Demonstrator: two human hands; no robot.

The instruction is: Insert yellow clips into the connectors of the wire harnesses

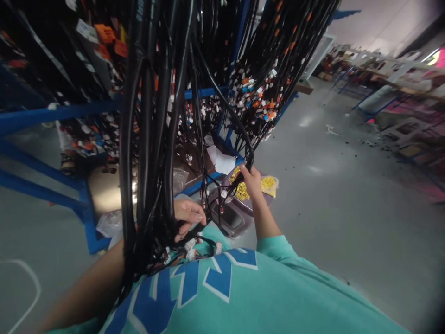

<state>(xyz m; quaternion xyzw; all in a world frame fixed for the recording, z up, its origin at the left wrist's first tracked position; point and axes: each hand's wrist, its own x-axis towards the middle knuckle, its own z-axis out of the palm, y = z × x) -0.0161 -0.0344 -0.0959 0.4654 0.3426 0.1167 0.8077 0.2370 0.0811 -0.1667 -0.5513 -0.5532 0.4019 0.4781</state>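
Note:
A thick bundle of black wire harnesses (149,139) hangs down in front of me. My left forearm passes behind it, and my left hand (189,214) comes out on its right side, loosely curved with fingers apart; part of the palm is hidden by the cables. My right hand (252,182) is closed round a black wire harness branch (239,127) that arches over from the rack. Thin wires with small connectors dangle between my hands. White connectors (191,250) lie against my turquoise shirt, below the left hand.
A blue metal rack (83,204) holds many hanging harnesses with white, orange and blue connectors (259,97). Below my right hand, a dark plastic stool or tray (231,220) and yellow small parts (268,183) sit near the floor. Work tables (382,76) stand at the right.

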